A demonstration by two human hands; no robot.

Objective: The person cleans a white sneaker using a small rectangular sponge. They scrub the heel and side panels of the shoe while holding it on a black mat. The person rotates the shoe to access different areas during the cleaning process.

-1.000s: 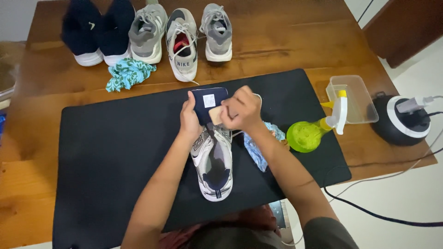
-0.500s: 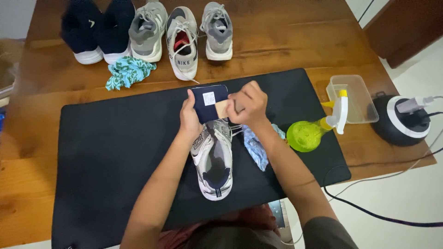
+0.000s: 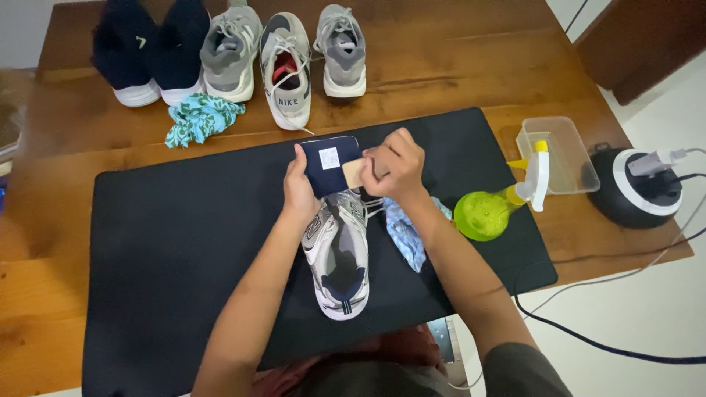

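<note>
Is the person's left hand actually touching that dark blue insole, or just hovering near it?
Touching. The head view shows the left hand gripping the edge of the dark blue insole, fingers wrapped on it with no gap, above the grey sneaker.

Along the far edge of the wooden table, beyond the hands, stands a row of shoes: a pair of dark navy shoes with white soles at the far left, then a grey sneaker, a white-and-grey sneaker with a red lining and another grey sneaker. A crumpled teal patterned cloth lies just in front of them (partly bunched). To the right of the hands a green spray bottle lies on its side, touching a clear plastic tub. Further right sits a round black-and-white device, its dark cable trailing over the pale floor.
</note>
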